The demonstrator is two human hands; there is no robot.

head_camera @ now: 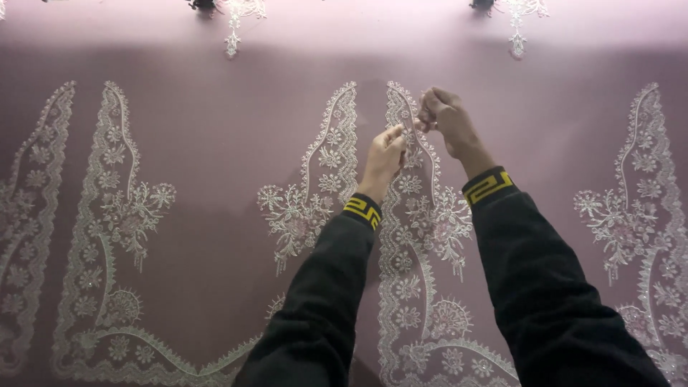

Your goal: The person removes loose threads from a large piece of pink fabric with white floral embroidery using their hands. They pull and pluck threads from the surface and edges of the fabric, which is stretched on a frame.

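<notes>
where the white lace embroidery (423, 215) runs up the mauve fabric (215, 143) at upper centre, left hand (384, 156) and right hand (444, 118) pinch closed on it.

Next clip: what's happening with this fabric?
A person in black sleeves with yellow-patterned cuffs works with both hands on a stretched mauve fabric covered in white floral bead-and-lace embroidery. The left hand and right hand are raised close together, fingers pinched at the upper part of the central embroidered motif. What the pinched fingers hold is too small to tell.
</notes>
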